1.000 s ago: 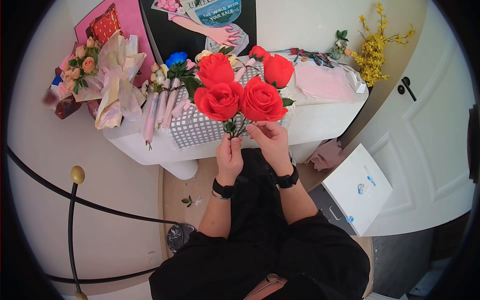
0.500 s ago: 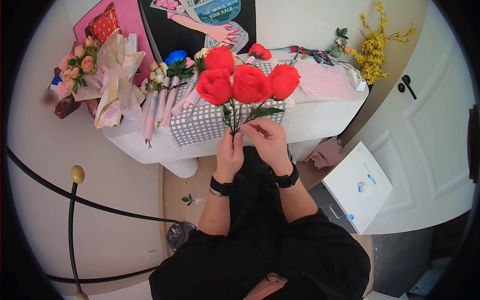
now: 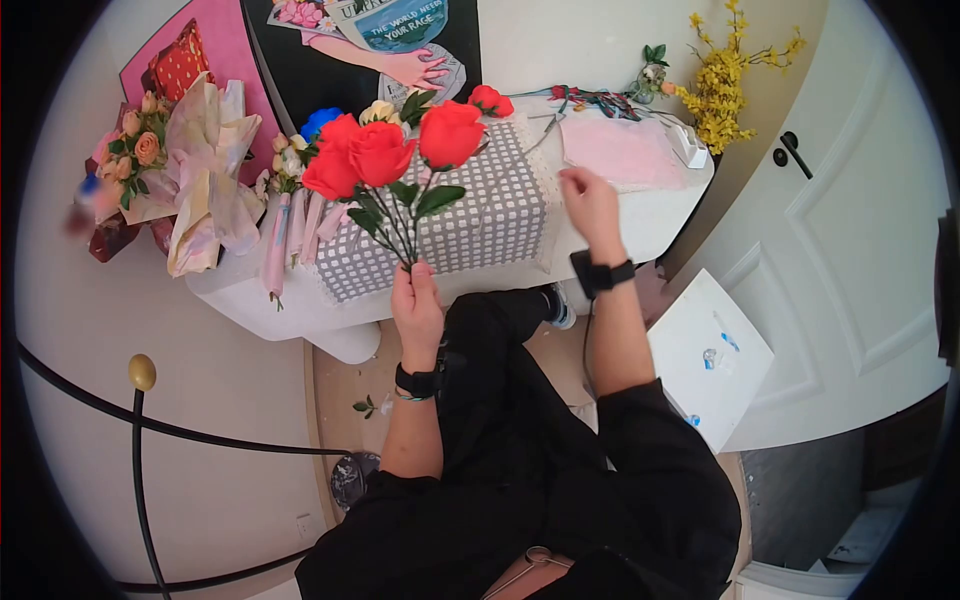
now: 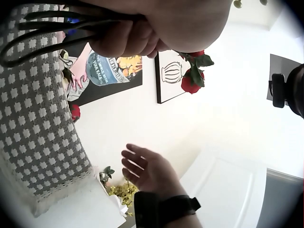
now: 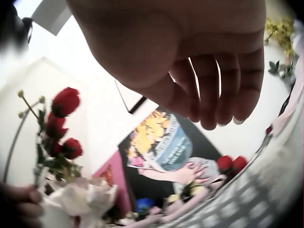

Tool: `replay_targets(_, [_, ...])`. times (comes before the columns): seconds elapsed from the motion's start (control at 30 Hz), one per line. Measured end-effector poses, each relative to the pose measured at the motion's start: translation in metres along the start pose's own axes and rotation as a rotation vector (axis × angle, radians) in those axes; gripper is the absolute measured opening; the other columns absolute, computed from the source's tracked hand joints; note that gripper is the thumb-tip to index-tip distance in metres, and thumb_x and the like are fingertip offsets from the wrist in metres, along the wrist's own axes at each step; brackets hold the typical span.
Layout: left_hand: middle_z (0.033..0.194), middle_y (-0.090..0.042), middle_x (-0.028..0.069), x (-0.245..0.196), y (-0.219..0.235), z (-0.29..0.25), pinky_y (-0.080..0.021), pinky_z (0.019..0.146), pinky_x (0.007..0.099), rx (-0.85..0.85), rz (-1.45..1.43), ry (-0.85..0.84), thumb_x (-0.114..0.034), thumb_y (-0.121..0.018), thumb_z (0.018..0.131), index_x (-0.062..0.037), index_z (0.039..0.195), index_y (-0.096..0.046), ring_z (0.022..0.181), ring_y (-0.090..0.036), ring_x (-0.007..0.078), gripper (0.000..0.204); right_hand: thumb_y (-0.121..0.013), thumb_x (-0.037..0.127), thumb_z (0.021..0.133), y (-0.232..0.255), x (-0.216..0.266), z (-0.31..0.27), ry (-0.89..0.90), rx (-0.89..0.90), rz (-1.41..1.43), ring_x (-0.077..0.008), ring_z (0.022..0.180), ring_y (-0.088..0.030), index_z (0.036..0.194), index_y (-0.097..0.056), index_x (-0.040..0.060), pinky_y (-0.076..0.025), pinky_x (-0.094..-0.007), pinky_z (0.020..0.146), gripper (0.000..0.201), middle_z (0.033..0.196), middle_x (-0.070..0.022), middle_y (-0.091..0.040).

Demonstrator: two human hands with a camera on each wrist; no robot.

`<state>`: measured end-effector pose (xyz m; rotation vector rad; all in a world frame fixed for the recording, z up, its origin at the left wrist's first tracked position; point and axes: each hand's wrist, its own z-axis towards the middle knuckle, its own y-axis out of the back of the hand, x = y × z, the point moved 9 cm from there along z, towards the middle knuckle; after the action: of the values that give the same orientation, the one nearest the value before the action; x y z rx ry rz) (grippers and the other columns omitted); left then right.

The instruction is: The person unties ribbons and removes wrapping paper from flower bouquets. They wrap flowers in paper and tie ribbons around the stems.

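Observation:
Red artificial roses (image 3: 380, 153) with green leaves stand up from my left hand (image 3: 418, 318), whose thumb and fingers pinch the thin dark stems (image 3: 405, 225) near their lower part. In the left wrist view the left hand (image 4: 156, 28) is curled, with a red rose (image 4: 192, 83) beyond it. My right hand (image 3: 592, 208) is apart from the roses, above the table's front edge, holding nothing. Its fingers look loosely bent and spread in the right wrist view, where the hand (image 5: 190, 57) fills the top.
A white table (image 3: 640, 210) bears a grey-white checked cloth (image 3: 490, 205), pink-wrapped stems (image 3: 277, 255), a pink sheet (image 3: 620, 152) and two more red roses (image 3: 489, 100). A wrapped bouquet (image 3: 205, 170) stands at left, yellow flowers (image 3: 722, 92) at right. A white board (image 3: 708, 358) lies near the door (image 3: 850, 270).
My right hand has let go of the stems and moved off to the right, above the table edge. My left hand has shifted left with the roses, and the view has turned slightly.

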<state>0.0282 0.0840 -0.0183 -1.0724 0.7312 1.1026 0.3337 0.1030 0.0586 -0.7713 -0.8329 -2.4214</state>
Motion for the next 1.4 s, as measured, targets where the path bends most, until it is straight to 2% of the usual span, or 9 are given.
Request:
replay_targets(0.23, [0.058,-0.033,-0.0086,0.006,0.002,0.002,-0.022,0.042,0.0186,-0.001,0.001,0.029,-0.023,-0.043,0.101,-0.0067,0.088,-0.048,0.048,-0.029,0.0001,0.021,-0.059,0.011,0.075,-0.005,-0.110,0.064,-0.034,0.158,-0.495,-0.0373,0.097,-0.061,0.101,-0.068,0.0093,-0.049,-0.0443,0.085,0.028,0.098,-0.0193,-0.065])
replay_targets(0.6, [0.059,-0.032,-0.0085,0.007,0.002,0.001,-0.021,0.042,0.0188,-0.014,-0.032,0.052,-0.022,-0.044,0.101,-0.0068,0.087,-0.048,0.048,-0.027,-0.0002,0.021,-0.056,0.016,0.081,-0.012,-0.102,0.057,0.027,0.156,-0.659,-0.0357,0.083,-0.063,0.088,-0.070,0.0104,-0.052,-0.0453,0.074,0.017,0.088,-0.0147,-0.067])
replay_targets(0.9, [0.059,-0.032,-0.0083,0.008,0.000,-0.001,-0.021,0.040,0.0187,-0.006,-0.024,0.062,-0.024,-0.043,0.101,-0.0075,0.087,-0.047,0.047,-0.027,0.0000,0.022,-0.052,0.016,0.085,0.053,-0.067,0.038,-0.073,-0.336,-0.261,-0.0395,0.082,-0.060,0.078,-0.062,0.0009,-0.047,-0.0481,0.070,0.020,0.086,-0.0198,-0.064])
replay_targets(1.03, [0.059,-0.032,-0.0083,0.009,-0.004,-0.003,-0.021,0.040,0.0186,0.011,-0.027,0.061,-0.025,-0.043,0.101,-0.0078,0.088,-0.046,0.046,-0.026,0.0001,0.022,-0.052,0.015,0.086,0.054,-0.050,0.020,-0.097,-0.302,-0.287,-0.0402,0.082,-0.060,0.079,-0.062,0.0004,-0.047,-0.0478,0.071,0.019,0.087,-0.0205,-0.064])
replay_targets(1.13, [0.058,-0.032,-0.0083,0.006,-0.005,-0.004,-0.022,0.040,0.0186,0.021,-0.015,0.061,-0.025,-0.043,0.101,-0.0078,0.088,-0.046,0.045,-0.026,0.0002,0.022,-0.057,0.014,0.086,0.015,-0.054,0.010,0.054,0.021,-0.192,-0.0387,0.086,-0.060,0.082,-0.063,0.0009,-0.047,-0.0458,0.073,0.015,0.092,-0.0203,-0.065])
replay_targets(1.27, [0.059,-0.032,-0.0084,0.006,0.000,-0.007,-0.021,0.040,0.0185,0.009,-0.043,0.080,-0.025,-0.043,0.101,-0.0077,0.088,-0.046,0.046,-0.026,-0.0001,0.022,-0.060,0.016,0.084,0.024,-0.057,-0.010,0.271,-0.152,-0.091,-0.0356,0.085,-0.061,0.081,-0.065,0.0020,-0.047,-0.0426,0.073,0.015,0.089,-0.0172,-0.066])
replay_targets(1.33, [0.059,-0.032,-0.0084,0.009,0.002,-0.005,-0.021,0.040,0.0184,0.006,-0.053,0.087,-0.026,-0.043,0.101,-0.0077,0.088,-0.046,0.046,-0.026,-0.0001,0.023,-0.065,0.026,0.083,0.067,-0.095,-0.023,-0.136,-0.496,-0.064,-0.0288,0.080,-0.061,0.087,-0.064,0.0007,-0.047,-0.0384,0.072,0.026,0.084,-0.0141,-0.065])
replay_targets(1.37, [0.059,-0.032,-0.0085,0.009,0.004,-0.005,-0.021,0.040,0.0183,0.001,-0.049,0.076,-0.025,-0.043,0.101,-0.0076,0.088,-0.046,0.046,-0.026,-0.0002,0.022,-0.065,0.026,0.083,0.073,-0.107,-0.024,-0.136,-0.493,-0.064,-0.0288,0.080,-0.061,0.087,-0.064,0.0007,-0.047,-0.0384,0.072,0.026,0.084,-0.0141,-0.065])
replay_targets(1.4, [0.059,-0.032,-0.0085,0.009,0.005,-0.005,-0.021,0.040,0.0182,-0.002,-0.044,0.066,-0.025,-0.043,0.101,-0.0076,0.088,-0.046,0.046,-0.026,-0.0002,0.022,-0.066,0.033,0.082,0.084,-0.143,-0.036,-0.385,-0.587,-0.011,-0.0252,0.076,-0.060,0.091,-0.062,-0.0008,-0.047,-0.0367,0.068,0.035,0.083,-0.0126,-0.064])
